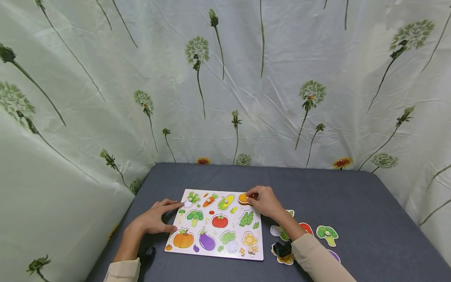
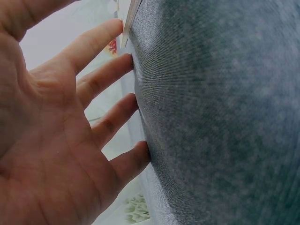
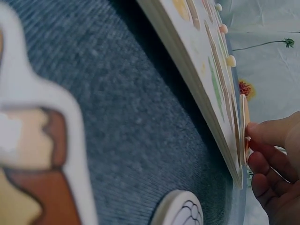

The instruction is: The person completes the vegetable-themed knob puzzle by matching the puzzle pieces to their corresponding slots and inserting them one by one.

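Observation:
My right hand [image 1: 264,200] pinches an orange-brown puzzle piece [image 1: 243,199] at the top right corner of a white vegetable puzzle board [image 1: 225,255]. In the right wrist view, thumb and fingertips grip this piece [image 3: 243,117], which stands tilted close over the board's surface. My left hand [image 1: 153,218] rests at the board's left edge with its fingers spread, index fingertip and thumb on the edge. In the left wrist view, the other fingertips of the left hand [image 2: 61,122] touch the dark cloth. Carrot [image 1: 210,200] and corn [image 1: 225,202] pieces with knobs sit in the top row.
Loose puzzle pieces lie right of the board: a broccoli [image 1: 327,235], a red piece [image 1: 306,227], a purple piece [image 1: 334,255] and others partly under the right forearm. A dark grey cloth [image 1: 299,184] covers the table. Behind it hangs a flower-printed curtain [image 1: 246,137].

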`<move>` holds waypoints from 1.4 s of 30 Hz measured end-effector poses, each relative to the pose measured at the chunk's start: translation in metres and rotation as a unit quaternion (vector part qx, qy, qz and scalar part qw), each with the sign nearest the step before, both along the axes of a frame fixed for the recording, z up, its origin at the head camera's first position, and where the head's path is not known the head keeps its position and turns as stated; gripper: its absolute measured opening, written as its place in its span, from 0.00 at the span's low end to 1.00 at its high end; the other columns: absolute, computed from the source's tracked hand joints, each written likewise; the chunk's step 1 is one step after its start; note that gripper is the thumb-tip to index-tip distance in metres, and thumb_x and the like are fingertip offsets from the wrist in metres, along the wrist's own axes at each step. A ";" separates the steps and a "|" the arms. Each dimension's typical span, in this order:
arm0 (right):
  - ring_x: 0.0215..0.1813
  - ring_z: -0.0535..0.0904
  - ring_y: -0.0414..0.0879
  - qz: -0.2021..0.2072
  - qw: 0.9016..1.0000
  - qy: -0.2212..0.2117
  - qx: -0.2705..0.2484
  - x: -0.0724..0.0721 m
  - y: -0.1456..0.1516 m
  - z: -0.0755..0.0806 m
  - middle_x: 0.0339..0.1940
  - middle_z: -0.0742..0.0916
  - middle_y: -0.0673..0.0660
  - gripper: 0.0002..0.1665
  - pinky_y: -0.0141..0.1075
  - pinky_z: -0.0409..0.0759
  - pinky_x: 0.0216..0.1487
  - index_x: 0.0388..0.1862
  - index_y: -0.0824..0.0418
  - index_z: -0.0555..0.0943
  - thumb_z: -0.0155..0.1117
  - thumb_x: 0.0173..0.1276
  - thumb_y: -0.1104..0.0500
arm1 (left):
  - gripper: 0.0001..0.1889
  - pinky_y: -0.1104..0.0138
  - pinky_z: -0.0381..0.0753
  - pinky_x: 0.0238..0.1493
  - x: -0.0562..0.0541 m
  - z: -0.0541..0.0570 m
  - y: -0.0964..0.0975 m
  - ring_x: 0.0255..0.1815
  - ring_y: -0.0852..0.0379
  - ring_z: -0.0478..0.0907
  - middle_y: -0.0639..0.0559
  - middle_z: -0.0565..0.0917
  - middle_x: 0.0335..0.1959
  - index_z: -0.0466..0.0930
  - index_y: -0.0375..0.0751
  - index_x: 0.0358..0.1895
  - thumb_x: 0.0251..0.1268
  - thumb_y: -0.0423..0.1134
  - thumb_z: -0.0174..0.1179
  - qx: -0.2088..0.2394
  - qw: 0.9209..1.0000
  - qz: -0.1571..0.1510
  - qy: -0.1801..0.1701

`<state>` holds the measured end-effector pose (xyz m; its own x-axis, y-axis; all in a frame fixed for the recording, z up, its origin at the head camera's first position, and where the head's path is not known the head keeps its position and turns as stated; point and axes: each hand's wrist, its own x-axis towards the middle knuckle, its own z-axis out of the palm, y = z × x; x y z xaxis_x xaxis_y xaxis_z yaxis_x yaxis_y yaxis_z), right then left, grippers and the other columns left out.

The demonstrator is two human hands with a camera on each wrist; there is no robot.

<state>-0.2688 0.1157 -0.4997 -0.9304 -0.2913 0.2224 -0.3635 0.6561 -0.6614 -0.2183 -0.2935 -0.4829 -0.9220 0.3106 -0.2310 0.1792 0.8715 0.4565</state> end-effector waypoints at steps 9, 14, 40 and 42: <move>0.34 0.77 0.38 0.006 1.000 -0.004 0.017 0.001 -0.001 -0.005 0.36 0.88 0.51 0.06 0.32 0.76 0.36 0.42 0.59 0.91 0.73 0.66 0.65 | 0.46 0.30 0.68 0.63 0.001 0.003 0.001 0.71 0.38 0.63 0.43 0.69 0.75 0.71 0.56 0.76 0.47 0.56 0.75 0.005 1.000 -0.003 -0.002; 0.33 0.77 0.38 0.010 1.000 0.001 0.026 -0.001 -0.002 -0.009 0.36 0.88 0.50 0.06 0.32 0.76 0.36 0.41 0.58 0.91 0.73 0.66 0.64 | 0.45 0.29 0.67 0.63 0.001 0.004 0.000 0.71 0.36 0.63 0.42 0.69 0.74 0.72 0.56 0.76 0.48 0.55 0.76 0.011 1.000 -0.009 -0.003; 0.34 0.78 0.39 0.029 1.000 0.010 0.006 0.002 0.002 -0.005 0.36 0.87 0.52 0.07 0.31 0.77 0.36 0.43 0.60 0.89 0.72 0.66 0.65 | 0.46 0.29 0.68 0.62 0.001 0.006 0.000 0.71 0.36 0.63 0.43 0.68 0.74 0.71 0.56 0.76 0.49 0.54 0.75 0.003 1.000 -0.011 -0.004; 0.34 0.78 0.39 0.033 0.999 0.017 0.001 0.003 0.005 -0.003 0.37 0.88 0.53 0.08 0.32 0.77 0.35 0.44 0.61 0.89 0.73 0.66 0.65 | 0.45 0.29 0.68 0.61 0.001 0.007 0.000 0.70 0.36 0.63 0.42 0.69 0.74 0.71 0.55 0.76 0.49 0.54 0.75 0.005 1.000 -0.015 -0.001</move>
